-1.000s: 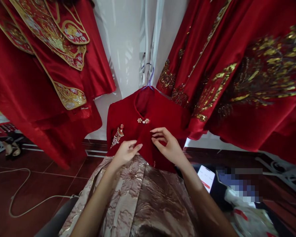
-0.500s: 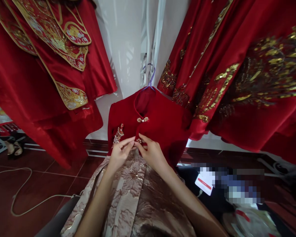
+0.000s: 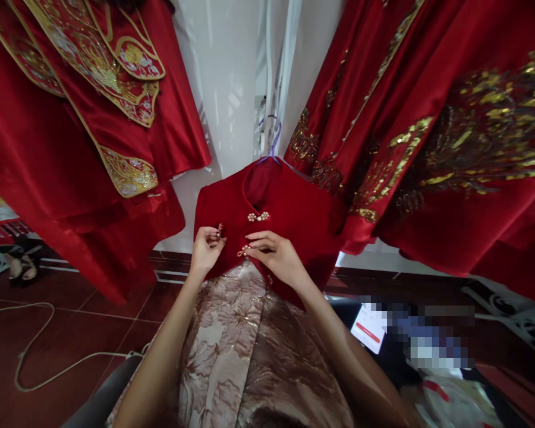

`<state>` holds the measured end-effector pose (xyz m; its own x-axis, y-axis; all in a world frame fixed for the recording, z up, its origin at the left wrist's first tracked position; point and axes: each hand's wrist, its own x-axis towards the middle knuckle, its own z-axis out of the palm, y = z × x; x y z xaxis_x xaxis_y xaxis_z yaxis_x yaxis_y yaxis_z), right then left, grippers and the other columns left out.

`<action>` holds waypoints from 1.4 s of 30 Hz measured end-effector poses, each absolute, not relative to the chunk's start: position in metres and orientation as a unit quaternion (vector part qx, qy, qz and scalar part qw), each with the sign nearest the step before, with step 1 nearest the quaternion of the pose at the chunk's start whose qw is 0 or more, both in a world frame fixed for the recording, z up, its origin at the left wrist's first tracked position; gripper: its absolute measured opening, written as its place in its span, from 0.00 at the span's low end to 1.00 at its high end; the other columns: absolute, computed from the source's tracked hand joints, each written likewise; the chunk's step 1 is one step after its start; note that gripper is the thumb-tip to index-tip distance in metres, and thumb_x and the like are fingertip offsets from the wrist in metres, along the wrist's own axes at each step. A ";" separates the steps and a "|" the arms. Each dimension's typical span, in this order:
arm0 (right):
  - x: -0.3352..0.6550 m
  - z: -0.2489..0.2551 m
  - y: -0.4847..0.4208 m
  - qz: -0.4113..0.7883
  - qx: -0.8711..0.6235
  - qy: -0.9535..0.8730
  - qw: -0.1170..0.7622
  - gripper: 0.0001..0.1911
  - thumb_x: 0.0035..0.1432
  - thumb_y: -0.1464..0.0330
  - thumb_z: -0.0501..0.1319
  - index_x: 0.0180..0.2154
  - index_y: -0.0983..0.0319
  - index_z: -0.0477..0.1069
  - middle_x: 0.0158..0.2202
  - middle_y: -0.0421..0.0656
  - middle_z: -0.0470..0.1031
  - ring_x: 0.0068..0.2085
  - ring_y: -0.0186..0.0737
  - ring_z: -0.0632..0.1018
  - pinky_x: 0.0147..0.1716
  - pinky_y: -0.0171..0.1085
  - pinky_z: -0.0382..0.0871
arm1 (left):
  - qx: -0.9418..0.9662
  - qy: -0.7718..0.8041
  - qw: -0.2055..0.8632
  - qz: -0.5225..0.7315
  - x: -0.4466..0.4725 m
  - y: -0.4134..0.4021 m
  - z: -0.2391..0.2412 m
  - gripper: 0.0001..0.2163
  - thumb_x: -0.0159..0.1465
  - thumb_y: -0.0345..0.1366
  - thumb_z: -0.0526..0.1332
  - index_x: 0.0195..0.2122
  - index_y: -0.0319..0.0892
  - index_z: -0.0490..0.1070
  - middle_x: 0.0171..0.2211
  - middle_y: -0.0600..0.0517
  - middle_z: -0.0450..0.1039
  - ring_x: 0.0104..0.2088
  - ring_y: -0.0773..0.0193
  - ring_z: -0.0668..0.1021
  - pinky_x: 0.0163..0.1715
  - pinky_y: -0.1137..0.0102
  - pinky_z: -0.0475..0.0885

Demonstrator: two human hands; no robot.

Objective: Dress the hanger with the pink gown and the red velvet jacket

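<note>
A small red velvet top (image 3: 294, 205) hangs on a purple hanger (image 3: 271, 145) in front of me, above a beige-and-gold brocade skirt (image 3: 245, 351). A pearl clasp (image 3: 258, 217) fastens its collar. My left hand (image 3: 205, 249) is closed on the top's left side, pinching the jewelled tassel brooch (image 3: 220, 229) and covering most of it. My right hand (image 3: 274, 255) pinches the front flap at a second pearl clasp (image 3: 244, 251) lower down.
Red robes with gold embroidery hang at the left (image 3: 84, 119) and at the right (image 3: 428, 131). A white wall (image 3: 232, 89) stands behind. A pale cable (image 3: 40, 351) lies on the dark red floor. A card with a red stripe (image 3: 368, 330) and bags lie at lower right.
My left hand has moved up and left from the centre front onto the tassel brooch. My right hand has shifted slightly up, still pinching the flap by the lower clasp.
</note>
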<state>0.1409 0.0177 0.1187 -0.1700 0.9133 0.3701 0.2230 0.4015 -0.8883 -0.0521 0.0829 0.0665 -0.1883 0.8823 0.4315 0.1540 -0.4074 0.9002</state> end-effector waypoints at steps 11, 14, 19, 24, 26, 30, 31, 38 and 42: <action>0.104 0.108 0.052 0.303 -0.410 -0.668 0.542 0.10 0.49 0.67 0.63 0.35 0.60 0.65 0.34 0.41 0.75 0.35 0.35 0.78 0.34 0.34 0.73 | 0.582 0.431 0.332 0.604 -0.054 0.091 0.071 0.11 0.46 0.34 0.65 0.31 0.39 0.68 0.30 0.51 0.74 0.30 0.67 0.76 0.35 0.69 0.73; 0.097 0.107 0.053 0.255 -0.443 -0.678 0.529 0.07 0.52 0.68 0.61 0.35 0.58 0.64 0.35 0.40 0.76 0.33 0.34 0.78 0.35 0.35 0.73 | 0.585 0.427 0.337 0.601 -0.053 0.090 0.071 0.10 0.48 0.34 0.64 0.32 0.39 0.70 0.32 0.49 0.76 0.32 0.65 0.77 0.37 0.68 0.73; 0.086 0.106 0.055 0.167 -0.501 -0.683 0.505 0.06 0.55 0.70 0.59 0.35 0.56 0.63 0.36 0.37 0.77 0.34 0.36 0.78 0.36 0.37 0.71 | 0.567 0.400 0.376 0.614 -0.052 0.084 0.072 0.16 0.50 0.37 0.65 0.39 0.37 0.73 0.40 0.45 0.77 0.40 0.61 0.79 0.46 0.63 0.72; 0.080 0.104 0.056 0.121 -0.532 -0.677 0.494 0.04 0.56 0.69 0.57 0.36 0.56 0.63 0.36 0.35 0.77 0.35 0.36 0.79 0.35 0.36 0.69 | 0.556 0.405 0.355 0.633 -0.054 0.082 0.075 0.15 0.51 0.39 0.66 0.38 0.36 0.75 0.39 0.45 0.78 0.40 0.60 0.79 0.49 0.62 0.72; 0.080 0.103 0.057 0.124 -0.529 -0.674 0.501 0.04 0.56 0.68 0.57 0.35 0.56 0.63 0.36 0.35 0.77 0.36 0.35 0.79 0.36 0.35 0.69 | 0.558 0.406 0.355 0.630 -0.056 0.082 0.076 0.15 0.50 0.38 0.67 0.37 0.35 0.76 0.39 0.44 0.78 0.40 0.59 0.79 0.48 0.61 0.72; 0.082 0.100 0.058 0.128 -0.517 -0.672 0.515 0.04 0.56 0.67 0.58 0.35 0.57 0.63 0.35 0.35 0.77 0.35 0.34 0.78 0.37 0.34 0.68 | 0.561 0.400 0.377 0.619 -0.056 0.080 0.078 0.16 0.49 0.37 0.68 0.37 0.35 0.75 0.40 0.43 0.78 0.39 0.58 0.80 0.48 0.60 0.73; 0.082 0.100 0.058 0.125 -0.517 -0.671 0.517 0.04 0.56 0.67 0.58 0.35 0.57 0.63 0.35 0.35 0.77 0.35 0.34 0.78 0.37 0.34 0.68 | 0.562 0.400 0.378 0.617 -0.056 0.080 0.079 0.16 0.49 0.37 0.68 0.38 0.35 0.75 0.40 0.43 0.78 0.40 0.58 0.80 0.48 0.60 0.73; 0.078 0.097 0.059 0.074 -0.534 -0.679 0.498 0.02 0.58 0.67 0.56 0.35 0.57 0.64 0.35 0.34 0.76 0.35 0.35 0.78 0.31 0.33 0.65 | 0.589 0.413 0.342 0.605 -0.057 0.083 0.078 0.14 0.52 0.37 0.66 0.38 0.35 0.76 0.40 0.43 0.78 0.40 0.57 0.79 0.48 0.60 0.73; 0.077 0.092 0.060 0.051 -0.530 -0.685 0.497 0.02 0.59 0.68 0.54 0.35 0.57 0.64 0.36 0.35 0.76 0.35 0.35 0.77 0.30 0.32 0.63 | 0.596 0.434 0.320 0.595 -0.059 0.083 0.076 0.14 0.52 0.37 0.66 0.38 0.35 0.77 0.39 0.43 0.78 0.39 0.57 0.80 0.47 0.60 0.74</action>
